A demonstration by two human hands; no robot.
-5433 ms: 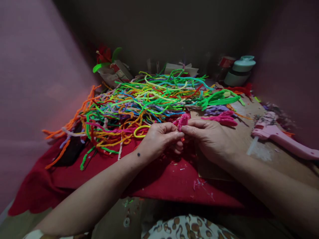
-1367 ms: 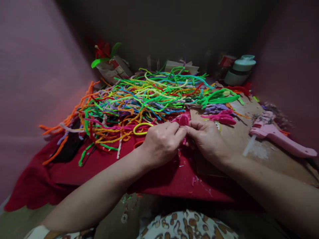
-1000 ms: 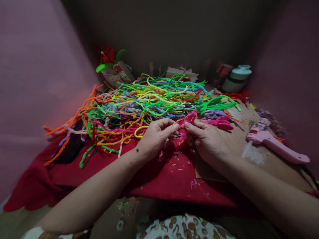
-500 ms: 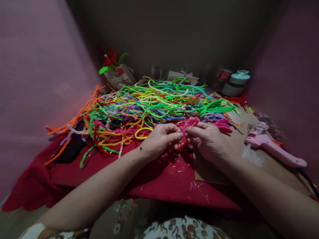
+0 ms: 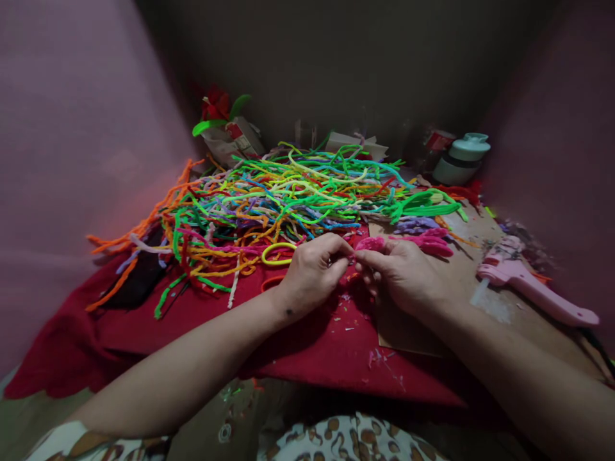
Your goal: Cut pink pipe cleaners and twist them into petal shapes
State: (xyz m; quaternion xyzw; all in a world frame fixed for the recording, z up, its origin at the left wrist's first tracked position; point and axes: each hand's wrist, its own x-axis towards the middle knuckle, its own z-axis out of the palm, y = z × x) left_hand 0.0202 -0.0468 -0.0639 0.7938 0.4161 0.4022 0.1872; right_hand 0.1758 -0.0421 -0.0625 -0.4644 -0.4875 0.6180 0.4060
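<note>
Between my two hands, above the red cloth, is a fuzzy pink piece (image 5: 369,244). My right hand (image 5: 396,269) pinches it between thumb and forefinger. My left hand (image 5: 317,266) meets it from the left with its fingertips closed at the pink piece's lower end; the exact grip is too small to make out. Several more pink loops (image 5: 435,242) lie just behind my right hand. A yellow scissor-like handle loop (image 5: 278,254) shows beside my left hand, and an orange-red loop lies partly under that hand.
A large heap of coloured fuzzy stems (image 5: 288,198) spreads across the back. On the brown board (image 5: 427,333) at the right rests a pink glue gun (image 5: 533,288). Behind stand a teal-lidded jar (image 5: 464,160) and a red flower (image 5: 216,105). Small scraps dot the red cloth (image 5: 307,358).
My left hand has turned, its knuckles raised and its wrist lower. The pink piece now shows as a smaller, flatter loop. The view has shifted slightly.
</note>
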